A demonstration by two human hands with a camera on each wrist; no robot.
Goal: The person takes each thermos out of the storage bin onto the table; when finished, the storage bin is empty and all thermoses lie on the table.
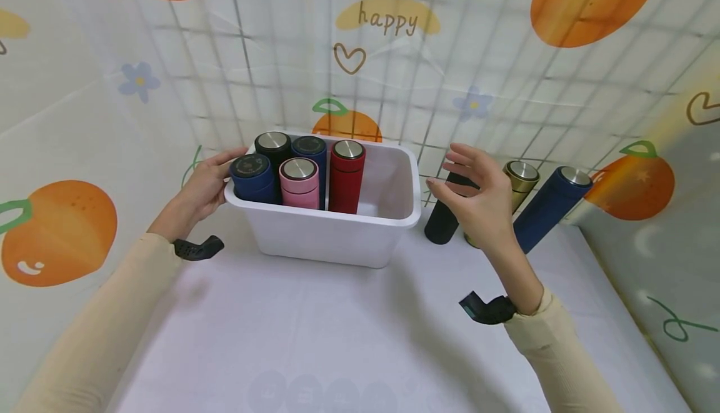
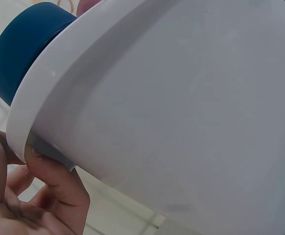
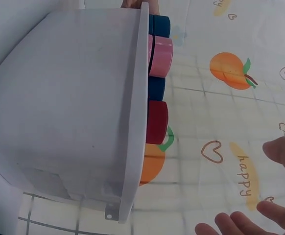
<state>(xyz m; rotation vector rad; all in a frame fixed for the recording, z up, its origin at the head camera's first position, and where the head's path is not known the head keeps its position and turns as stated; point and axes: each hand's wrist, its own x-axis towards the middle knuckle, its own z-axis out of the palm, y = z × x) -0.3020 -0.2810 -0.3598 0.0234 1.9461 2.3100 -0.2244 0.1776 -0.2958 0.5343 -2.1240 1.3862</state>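
Note:
A white plastic bin (image 1: 326,238) stands on the table with several bottles upright inside. These are a blue bottle (image 1: 253,179) at the near left, a black bottle (image 1: 274,152), a second blue bottle (image 1: 310,150), a pink bottle (image 1: 300,185) and, in the middle, a red bottle (image 1: 347,179). My left hand (image 1: 205,188) grips the bin's left end, its fingers (image 2: 59,181) curled under the rim. Raised right of the bin, my right hand (image 1: 484,197) holds nothing, with thumb and fingers spread apart. It partly covers a black bottle (image 1: 440,224) standing outside the bin.
Behind the right hand stand a gold bottle (image 1: 523,179) and another blue bottle (image 1: 552,207), close to the black one. A wire grid (image 1: 388,107) behind a printed curtain rises at the back. The white tabletop (image 1: 315,325) extends in front of the bin.

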